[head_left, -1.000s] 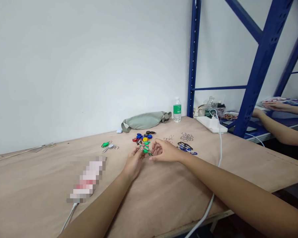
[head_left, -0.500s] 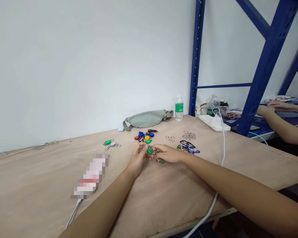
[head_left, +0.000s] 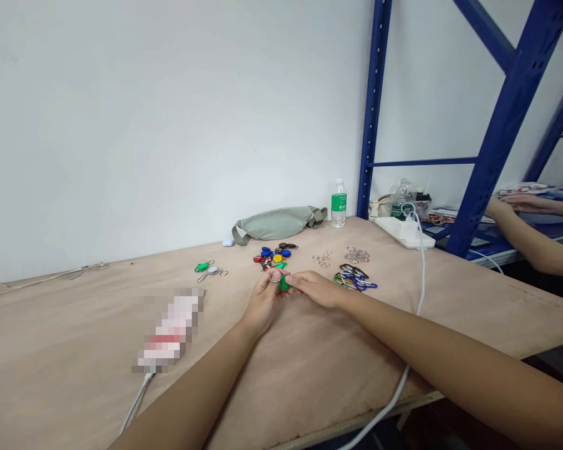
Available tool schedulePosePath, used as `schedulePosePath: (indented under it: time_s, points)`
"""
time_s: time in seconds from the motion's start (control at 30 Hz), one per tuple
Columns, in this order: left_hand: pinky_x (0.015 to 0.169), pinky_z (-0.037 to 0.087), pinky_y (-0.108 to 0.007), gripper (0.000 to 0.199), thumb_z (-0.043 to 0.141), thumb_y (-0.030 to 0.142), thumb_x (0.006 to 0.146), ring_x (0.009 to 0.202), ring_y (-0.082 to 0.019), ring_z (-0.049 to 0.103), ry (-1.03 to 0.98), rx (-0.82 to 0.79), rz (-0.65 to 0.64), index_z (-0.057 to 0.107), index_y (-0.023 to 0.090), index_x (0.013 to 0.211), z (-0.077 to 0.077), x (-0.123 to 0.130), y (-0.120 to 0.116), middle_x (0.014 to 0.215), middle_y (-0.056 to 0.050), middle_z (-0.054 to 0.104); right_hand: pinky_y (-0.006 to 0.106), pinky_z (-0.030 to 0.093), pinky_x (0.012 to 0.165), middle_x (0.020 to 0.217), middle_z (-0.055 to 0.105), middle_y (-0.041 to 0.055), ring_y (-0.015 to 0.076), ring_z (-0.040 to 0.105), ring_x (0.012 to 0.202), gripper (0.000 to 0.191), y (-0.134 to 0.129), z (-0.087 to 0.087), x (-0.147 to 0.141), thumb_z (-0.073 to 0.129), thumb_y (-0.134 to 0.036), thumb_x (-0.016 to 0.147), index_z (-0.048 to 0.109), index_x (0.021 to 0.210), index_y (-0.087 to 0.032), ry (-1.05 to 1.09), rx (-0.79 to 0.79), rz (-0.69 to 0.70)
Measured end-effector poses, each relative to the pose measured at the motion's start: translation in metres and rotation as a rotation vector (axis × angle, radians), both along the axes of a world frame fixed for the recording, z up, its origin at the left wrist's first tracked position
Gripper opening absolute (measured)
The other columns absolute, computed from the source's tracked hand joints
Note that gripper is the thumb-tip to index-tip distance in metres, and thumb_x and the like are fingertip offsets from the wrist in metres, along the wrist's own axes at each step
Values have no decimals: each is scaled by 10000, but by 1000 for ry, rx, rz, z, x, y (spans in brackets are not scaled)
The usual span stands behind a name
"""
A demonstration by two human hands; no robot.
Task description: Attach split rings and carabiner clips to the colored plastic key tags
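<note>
My left hand (head_left: pixel 261 304) and my right hand (head_left: pixel 317 288) meet above the wooden table, both closed on a green badge reel (head_left: pixel 284 284). A metal split ring (head_left: pixel 274 277) sticks up from it beside my left thumb. My fingers hide the reel's lower side. Just behind my hands lies a pile of coloured badge reels (head_left: pixel 277 257), in blue, red, yellow, black and green. Coloured carabiners (head_left: pixel 356 279) lie to the right of my right hand. Beyond them are two groups of loose split rings (head_left: pixel 357 255). Off to the left rest a green reel (head_left: pixel 201 267) and a silver-white reel (head_left: pixel 213 270) with rings.
A grey-green waist bag (head_left: pixel 276 224) and a water bottle (head_left: pixel 338 204) stand by the wall. A white cable (head_left: pixel 421 275) runs from a power strip (head_left: pixel 403 231) beneath my right forearm. A blurred-out object (head_left: pixel 173 331) lies left. Another person's arms (head_left: pixel 530 234) are beyond the blue rack (head_left: pixel 497 131).
The green carabiner that showed below my right fingers is out of sight. My right fingers have closed in on the reel, and the two hands are nearer each other.
</note>
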State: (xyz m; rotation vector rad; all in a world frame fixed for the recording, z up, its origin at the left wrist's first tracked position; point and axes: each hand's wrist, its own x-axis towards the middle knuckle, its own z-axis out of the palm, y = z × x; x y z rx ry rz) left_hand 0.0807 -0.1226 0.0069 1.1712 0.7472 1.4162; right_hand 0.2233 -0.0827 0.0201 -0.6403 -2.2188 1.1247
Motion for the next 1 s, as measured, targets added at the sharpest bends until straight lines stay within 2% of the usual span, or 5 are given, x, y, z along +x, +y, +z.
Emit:
schedulePosePath:
  time_s: [0.33, 0.5, 0.7, 0.87, 1.0]
  points:
    - [714, 417, -275, 267, 603, 360, 678, 738, -134, 522, 258, 32, 154, 661, 158, 843, -2, -1, 2, 843, -45, 613, 277, 369, 802, 876, 590, 54, 156, 525, 836, 410, 0, 0, -3, 338, -468, 834, 573, 835, -131, 14, 16, 8]
    - [735, 435, -293, 237, 595, 365, 676, 814, -163, 525, 392, 78, 206, 677, 180, 799, 4, 1, -2, 885, -56, 595, 251, 371, 707, 782, 556, 27, 127, 483, 721, 350, -1, 2, -2, 317, -400, 855, 537, 767, -142, -20, 31, 9]
    - [876, 380, -323, 161, 601, 325, 678, 904, -168, 515, 533, 179, 275, 689, 191, 699, 3, 0, 0, 910, -54, 569, 236, 339, 607, 639, 476, -10, 110, 417, 608, 296, 5, -1, 1, 331, -320, 835, 480, 641, -154, -79, 82, -66]
    - [843, 401, -309, 142, 631, 308, 645, 925, -174, 510, 545, 185, 300, 688, 195, 709, -3, -3, 5, 930, -60, 552, 231, 322, 586, 627, 500, -4, 118, 428, 610, 256, 7, -2, 3, 360, -287, 802, 503, 634, -157, -125, 230, -125]
    - [710, 445, -285, 194, 613, 343, 645, 840, -168, 538, 495, 99, 349, 662, 176, 731, -1, -8, 5, 946, -59, 546, 228, 322, 580, 582, 489, -10, 115, 441, 588, 268, 11, -3, 7, 373, -276, 784, 482, 571, -156, -119, 243, -169]
